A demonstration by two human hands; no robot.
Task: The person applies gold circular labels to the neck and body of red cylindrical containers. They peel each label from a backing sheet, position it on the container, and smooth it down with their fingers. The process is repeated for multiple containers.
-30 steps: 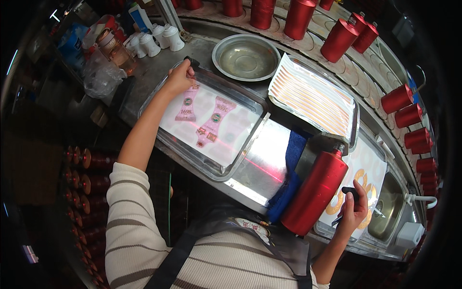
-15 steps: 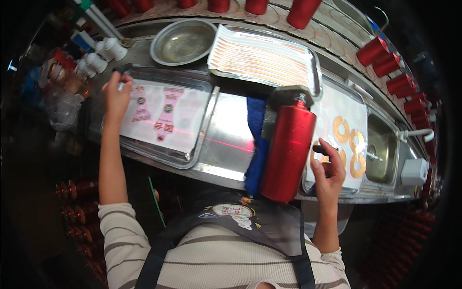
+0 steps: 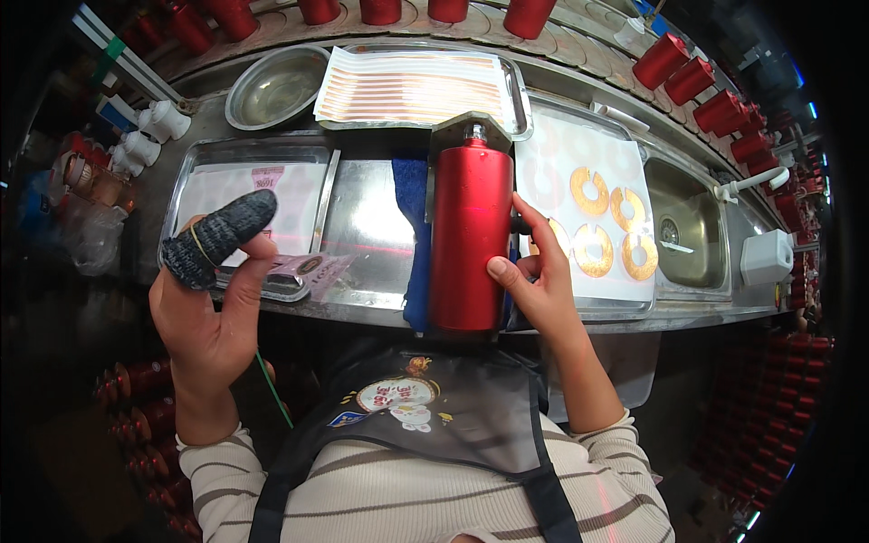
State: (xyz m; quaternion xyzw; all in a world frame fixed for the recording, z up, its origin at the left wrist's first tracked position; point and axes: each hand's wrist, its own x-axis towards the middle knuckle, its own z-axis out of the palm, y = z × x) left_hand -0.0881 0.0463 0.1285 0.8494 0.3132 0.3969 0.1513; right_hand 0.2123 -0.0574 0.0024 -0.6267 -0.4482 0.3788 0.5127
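My left hand (image 3: 213, 312) is raised near me, a dark knitted finger cover on one finger. Between that finger and the thumb it pinches a thin pink printed decal (image 3: 317, 273), which sticks out to the right. A red metal bottle (image 3: 471, 235) lies on its side on a stand, its neck pointing away from me. My right hand (image 3: 543, 285) grips the bottle's right side, with the thumb on top. A black cover shows on one of its fingers. A blue cloth (image 3: 413, 226) lies along the bottle's left.
At left is a metal tray (image 3: 186, 176) with a decal sheet. A round metal bowl (image 3: 249, 109) and a striped decal sheet (image 3: 407, 86) lie behind. Gold ring decals (image 3: 593, 249) lie on paper at right, by a sink (image 3: 688, 213). Red bottles (image 3: 661, 59) line a conveyor (image 3: 579, 59).
My left hand came back from the tray toward me with a pink decal pinched in it. My right hand moved onto the bottle's side. The whole view shifted.
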